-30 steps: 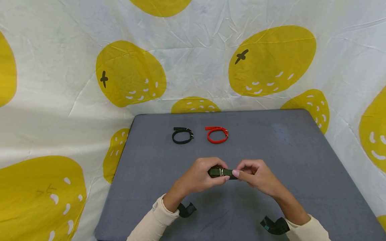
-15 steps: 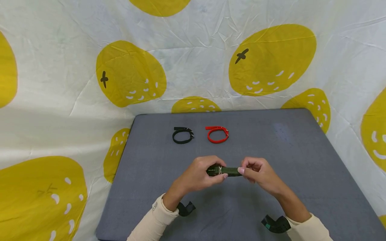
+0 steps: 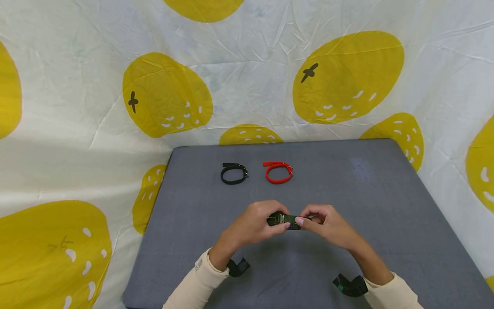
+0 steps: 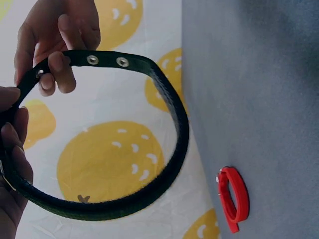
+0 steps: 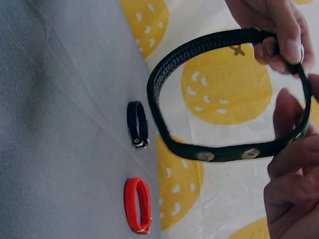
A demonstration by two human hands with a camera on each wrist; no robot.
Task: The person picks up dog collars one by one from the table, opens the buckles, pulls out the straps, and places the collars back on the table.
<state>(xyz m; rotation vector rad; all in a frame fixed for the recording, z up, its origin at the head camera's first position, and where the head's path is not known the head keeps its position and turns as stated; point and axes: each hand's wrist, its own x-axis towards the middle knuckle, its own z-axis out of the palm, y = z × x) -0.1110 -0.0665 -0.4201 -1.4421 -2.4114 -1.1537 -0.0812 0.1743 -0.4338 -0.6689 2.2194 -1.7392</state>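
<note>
A dark green pet collar (image 3: 275,219), looped and fitted with a metal buckle, is held up between the two hands over the front half of the table. Beside the buckle, the left hand (image 3: 254,224) grips the band with thumb and fingers. Close to its right, the right hand (image 3: 328,224) pinches the strap between thumb and fingers. Metal-ringed holes run along the green collar (image 5: 224,153) in the right wrist view. Its loop stands wide in the left wrist view, where the right hand's fingers (image 4: 62,74) overlap the holed stretch.
Further back on the grey table (image 3: 347,189) lie a black collar (image 3: 231,183) and, to its right, a red collar (image 3: 278,182), both coiled and buckled. A white cloth (image 3: 251,94) with yellow fruit prints hangs behind the table and at its sides.
The right hand slid right along the strap, exposing more of it, then came back left toward the buckle. The left hand has stayed nearly in place. The black and red collars have not moved.
</note>
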